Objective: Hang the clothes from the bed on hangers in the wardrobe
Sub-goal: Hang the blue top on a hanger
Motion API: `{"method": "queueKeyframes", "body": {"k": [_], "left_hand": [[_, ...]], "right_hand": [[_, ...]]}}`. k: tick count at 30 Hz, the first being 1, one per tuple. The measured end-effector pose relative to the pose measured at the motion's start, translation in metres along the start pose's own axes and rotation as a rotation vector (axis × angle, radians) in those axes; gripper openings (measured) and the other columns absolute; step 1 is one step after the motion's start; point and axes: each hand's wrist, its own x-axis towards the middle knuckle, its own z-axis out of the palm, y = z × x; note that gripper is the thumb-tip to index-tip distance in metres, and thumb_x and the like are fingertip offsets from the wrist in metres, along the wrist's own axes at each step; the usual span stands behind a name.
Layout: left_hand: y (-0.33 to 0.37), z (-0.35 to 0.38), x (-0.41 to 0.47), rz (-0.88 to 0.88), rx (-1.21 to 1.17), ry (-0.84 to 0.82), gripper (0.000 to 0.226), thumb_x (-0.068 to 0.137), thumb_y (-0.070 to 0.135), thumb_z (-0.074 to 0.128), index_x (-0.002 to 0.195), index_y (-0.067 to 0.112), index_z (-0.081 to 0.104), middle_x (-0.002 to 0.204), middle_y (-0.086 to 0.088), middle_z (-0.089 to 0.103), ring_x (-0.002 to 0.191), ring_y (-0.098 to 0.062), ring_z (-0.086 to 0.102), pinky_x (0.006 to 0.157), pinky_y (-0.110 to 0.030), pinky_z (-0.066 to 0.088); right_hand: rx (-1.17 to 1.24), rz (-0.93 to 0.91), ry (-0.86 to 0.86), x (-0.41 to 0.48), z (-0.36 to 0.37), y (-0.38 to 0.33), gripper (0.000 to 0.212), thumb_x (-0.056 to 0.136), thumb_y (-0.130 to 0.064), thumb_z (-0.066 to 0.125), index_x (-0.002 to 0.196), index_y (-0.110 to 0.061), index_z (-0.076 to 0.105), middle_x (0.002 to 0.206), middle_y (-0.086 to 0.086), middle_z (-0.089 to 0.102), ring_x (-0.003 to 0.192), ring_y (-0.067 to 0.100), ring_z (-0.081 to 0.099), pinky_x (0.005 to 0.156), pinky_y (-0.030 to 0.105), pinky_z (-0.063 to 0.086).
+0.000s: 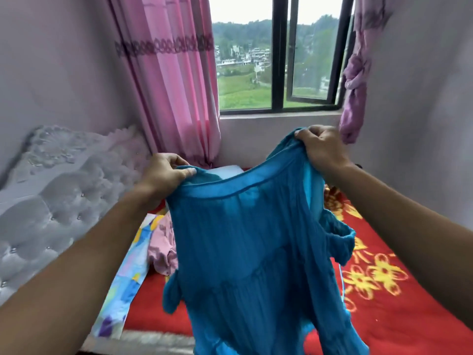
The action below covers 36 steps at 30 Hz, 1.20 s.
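Pink-walled bedroom, red floral blanket (384,303) on bed, blue dress (243,239) held up over it
Left hand (163,172) & right hand (320,147) each pinched shut on neckline; thin fabric could slip or bunch w/ uneven pull; pink garment (162,249) on bed; no hanger/wardrobe in view

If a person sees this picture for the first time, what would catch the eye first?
Probably the blue dress, held up at centre by the left hand and right hand at its neckline. Then the red blanket with yellow flowers beneath, and the pink curtain left of the window.
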Motion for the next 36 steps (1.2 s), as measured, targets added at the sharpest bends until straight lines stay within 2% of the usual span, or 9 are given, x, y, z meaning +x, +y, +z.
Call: {"method": "queueKeyframes", "body": {"k": [5,10,13,16,19,24,29,33,36], "left_hand": [[-0.072,0.073,-0.001,-0.138,0.114,-0.119,0.007,0.072,0.008,0.069,0.070,0.015,0.069,0.073,-0.009,0.067,0.071,-0.020,0.058,0.064,-0.030,0.044],[-0.139,0.148,0.008,-0.255,0.246,-0.100,0.017,0.076,0.012,0.059,0.080,0.014,0.075,0.083,-0.010,0.073,0.084,-0.029,0.065,0.075,-0.034,0.052],[-0.178,0.196,0.027,-0.408,0.156,-0.109,0.021,0.081,0.005,0.058,0.076,0.019,0.073,0.077,-0.007,0.071,0.079,-0.029,0.064,0.072,-0.035,0.052],[-0.209,0.248,0.046,-0.537,0.057,-0.101,0.028,0.085,-0.001,0.055,0.073,0.021,0.068,0.069,-0.003,0.065,0.070,-0.023,0.058,0.066,-0.030,0.045],[-0.241,0.297,0.064,-0.691,-0.023,-0.084,0.026,0.087,-0.001,0.054,0.075,0.017,0.068,0.070,-0.004,0.064,0.068,-0.022,0.056,0.069,-0.032,0.045],[-0.321,0.359,0.074,-0.826,-0.015,-0.104,0.005,0.076,0.018,0.065,0.077,0.014,0.068,0.076,-0.018,0.068,0.071,-0.035,0.065,0.074,-0.052,0.053],[-0.338,0.393,0.079,-0.869,0.014,-0.127,0.012,0.087,0.008,0.065,0.078,0.016,0.066,0.072,-0.014,0.065,0.069,-0.026,0.061,0.071,-0.045,0.052],[-0.369,0.405,0.077,-0.865,0.075,-0.139,0.011,0.089,0.013,0.064,0.080,0.020,0.065,0.078,-0.016,0.067,0.070,-0.027,0.061,0.075,-0.048,0.053],[-0.384,0.414,0.077,-0.829,0.112,-0.156,0.015,0.090,0.013,0.063,0.081,0.025,0.063,0.077,-0.011,0.064,0.069,-0.024,0.056,0.070,-0.041,0.049]], "right_hand": [[-0.275,0.208,-0.091,-0.001,0.005,0.107,0.031,0.073,-0.038,0.060,0.053,-0.015,0.061,0.054,0.000,0.047,0.057,0.019,0.043,0.056,0.037,0.034],[-0.305,0.455,-0.139,-0.003,0.016,0.228,0.029,0.068,-0.035,0.060,0.055,-0.010,0.054,0.054,0.006,0.042,0.055,0.021,0.040,0.054,0.035,0.033],[-0.325,0.586,-0.195,0.005,0.025,0.303,0.035,0.067,-0.034,0.062,0.060,0.000,0.060,0.054,0.005,0.046,0.054,0.020,0.043,0.055,0.036,0.037],[-0.342,0.715,-0.270,0.014,0.035,0.374,0.029,0.073,-0.028,0.066,0.053,-0.008,0.057,0.050,0.004,0.047,0.053,0.019,0.045,0.054,0.036,0.038],[-0.389,0.851,-0.422,0.017,0.045,0.438,0.024,0.080,-0.020,0.067,0.059,-0.011,0.059,0.054,0.008,0.052,0.050,0.019,0.049,0.052,0.028,0.036],[-0.340,1.106,-0.715,0.010,0.053,0.524,0.027,0.087,-0.026,0.067,0.068,-0.011,0.055,0.064,0.010,0.052,0.060,0.022,0.048,0.045,0.022,0.033],[-0.506,1.169,-0.582,0.012,0.060,0.614,0.024,0.085,-0.022,0.062,0.065,-0.012,0.053,0.059,0.007,0.047,0.053,0.020,0.041,0.052,0.027,0.034],[-0.579,1.223,-0.505,0.018,0.079,0.677,0.013,0.093,-0.021,0.056,0.095,-0.010,0.063,0.079,0.010,0.061,0.070,0.027,0.052,0.062,0.031,0.037],[-0.514,1.276,-0.410,0.018,0.100,0.713,0.051,0.089,-0.028,0.063,0.134,-0.013,0.047,0.109,0.014,0.063,0.092,0.032,0.059,0.073,0.037,0.045]]}}
